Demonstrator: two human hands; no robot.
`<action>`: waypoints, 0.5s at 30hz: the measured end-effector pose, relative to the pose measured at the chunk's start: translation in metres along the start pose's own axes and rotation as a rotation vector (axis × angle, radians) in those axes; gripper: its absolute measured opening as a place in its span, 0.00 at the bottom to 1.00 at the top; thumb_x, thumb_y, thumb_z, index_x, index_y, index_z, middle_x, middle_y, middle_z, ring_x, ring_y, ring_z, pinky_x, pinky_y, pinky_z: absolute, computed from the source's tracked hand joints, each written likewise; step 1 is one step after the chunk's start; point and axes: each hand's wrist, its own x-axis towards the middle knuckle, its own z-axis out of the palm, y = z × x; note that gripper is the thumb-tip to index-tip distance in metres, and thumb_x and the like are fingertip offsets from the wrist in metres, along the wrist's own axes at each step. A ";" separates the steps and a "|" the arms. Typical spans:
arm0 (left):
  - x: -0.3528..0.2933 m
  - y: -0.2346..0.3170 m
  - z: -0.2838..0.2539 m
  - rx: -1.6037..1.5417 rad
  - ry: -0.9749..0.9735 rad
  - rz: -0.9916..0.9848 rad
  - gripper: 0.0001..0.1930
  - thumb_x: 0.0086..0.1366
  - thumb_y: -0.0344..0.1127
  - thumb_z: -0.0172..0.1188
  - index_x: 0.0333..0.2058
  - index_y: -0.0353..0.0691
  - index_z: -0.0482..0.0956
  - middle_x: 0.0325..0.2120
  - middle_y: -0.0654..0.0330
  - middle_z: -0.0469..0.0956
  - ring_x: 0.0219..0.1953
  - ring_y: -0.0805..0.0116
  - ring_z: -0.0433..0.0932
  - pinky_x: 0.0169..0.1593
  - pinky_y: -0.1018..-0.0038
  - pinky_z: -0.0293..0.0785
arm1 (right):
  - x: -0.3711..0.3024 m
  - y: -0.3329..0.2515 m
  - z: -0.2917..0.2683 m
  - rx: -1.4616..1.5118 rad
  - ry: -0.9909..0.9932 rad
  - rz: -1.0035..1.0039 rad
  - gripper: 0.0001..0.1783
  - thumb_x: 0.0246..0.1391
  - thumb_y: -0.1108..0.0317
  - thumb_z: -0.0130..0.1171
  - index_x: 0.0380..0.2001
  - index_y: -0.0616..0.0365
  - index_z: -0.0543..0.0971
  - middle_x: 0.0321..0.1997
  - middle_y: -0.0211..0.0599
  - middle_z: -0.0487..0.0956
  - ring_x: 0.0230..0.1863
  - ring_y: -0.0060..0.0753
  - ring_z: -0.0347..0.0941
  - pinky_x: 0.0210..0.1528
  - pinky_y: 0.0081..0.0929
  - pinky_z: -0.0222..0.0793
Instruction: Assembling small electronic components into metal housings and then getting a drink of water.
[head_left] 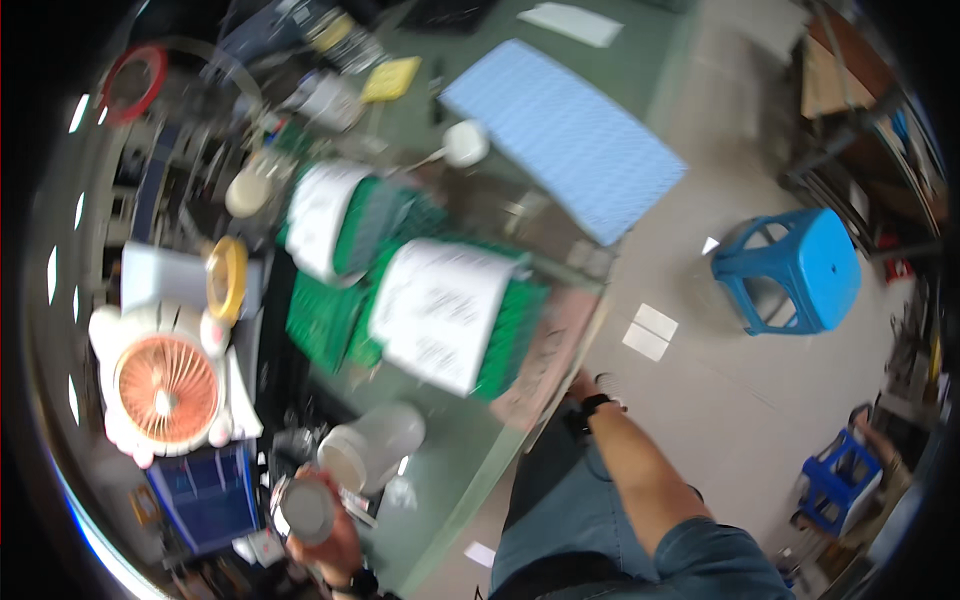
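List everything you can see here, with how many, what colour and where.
circuit board stacks: two, green, paper-topped, table centre
fan: one, white and orange, table left
tape roll: one, yellow, above fan
white cup: one, on its side, lower table
blue mat: one, table top
stools: two, blue, floor right
grey can: one, in left hand
left hand: holding can
right hand: at table edge

On the bench (440,470), two board stacks (450,310) lie side by side, a small fan (165,385) to their left, a stool (790,270) on the floor to the right.
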 end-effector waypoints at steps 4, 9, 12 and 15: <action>0.002 0.021 0.017 -0.020 0.004 -0.139 0.43 0.44 0.58 0.68 0.56 0.43 0.65 0.56 0.49 0.65 0.57 0.52 0.67 0.64 0.60 0.60 | -0.067 -0.038 0.006 -1.147 -0.647 -0.183 0.11 0.58 0.66 0.53 0.38 0.61 0.78 0.27 0.37 0.79 0.27 0.30 0.77 0.26 0.26 0.75; 0.001 0.030 -0.004 -0.244 -0.163 -0.258 0.42 0.44 0.57 0.68 0.54 0.39 0.65 0.52 0.50 0.67 0.57 0.54 0.67 0.64 0.60 0.60 | -0.253 -0.149 0.070 -0.567 -0.944 0.039 0.13 0.62 0.60 0.50 0.37 0.59 0.76 0.31 0.34 0.80 0.29 0.27 0.77 0.32 0.25 0.74; 0.005 0.029 -0.009 -0.290 -0.263 -0.313 0.47 0.43 0.58 0.70 0.55 0.32 0.64 0.52 0.52 0.67 0.54 0.56 0.70 0.62 0.65 0.65 | -0.299 -0.182 0.133 -0.749 -0.701 -0.661 0.12 0.59 0.60 0.52 0.40 0.57 0.75 0.37 0.35 0.78 0.33 0.36 0.78 0.35 0.31 0.74; 0.000 0.028 -0.016 -0.309 -0.273 -0.405 0.49 0.44 0.59 0.69 0.58 0.32 0.62 0.53 0.50 0.70 0.56 0.57 0.70 0.63 0.66 0.61 | -0.301 -0.190 0.193 -0.939 -0.430 -0.922 0.13 0.54 0.62 0.56 0.41 0.54 0.74 0.45 0.37 0.75 0.38 0.39 0.76 0.37 0.35 0.73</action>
